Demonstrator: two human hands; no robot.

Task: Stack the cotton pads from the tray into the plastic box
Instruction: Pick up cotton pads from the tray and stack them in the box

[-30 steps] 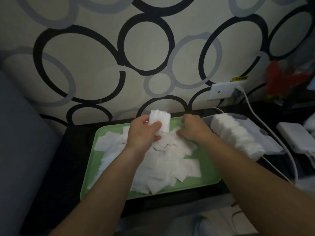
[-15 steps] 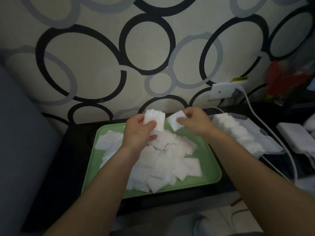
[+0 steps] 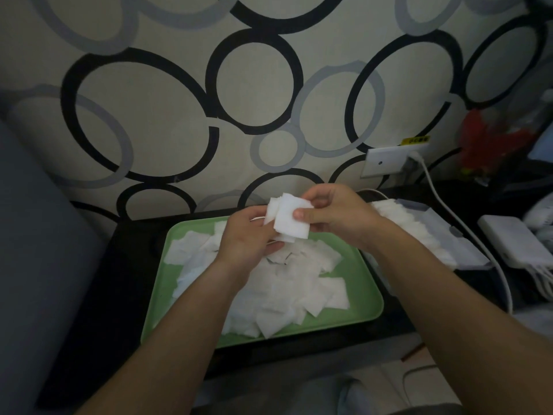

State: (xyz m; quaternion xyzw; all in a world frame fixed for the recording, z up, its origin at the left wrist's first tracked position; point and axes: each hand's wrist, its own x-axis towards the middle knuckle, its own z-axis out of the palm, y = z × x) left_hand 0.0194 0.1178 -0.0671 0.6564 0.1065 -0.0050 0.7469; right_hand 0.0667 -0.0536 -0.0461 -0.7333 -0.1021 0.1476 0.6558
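A green tray on the dark table holds a loose heap of square white cotton pads. Above the tray's far side both hands meet on a small stack of pads. My left hand grips the stack from the left and below. My right hand pinches a pad against the front of the stack, thumb on its face. To the right lies the clear plastic box with a row of pads packed in it.
A white wall socket with a plug and a white cable runs down past the box. A white power strip sits at the right edge. A grey cushion fills the left. The patterned wall stands close behind the tray.
My right hand lifted one pad off the heap and brought it left onto the stack in my left hand. Both hands rose slightly above the tray.
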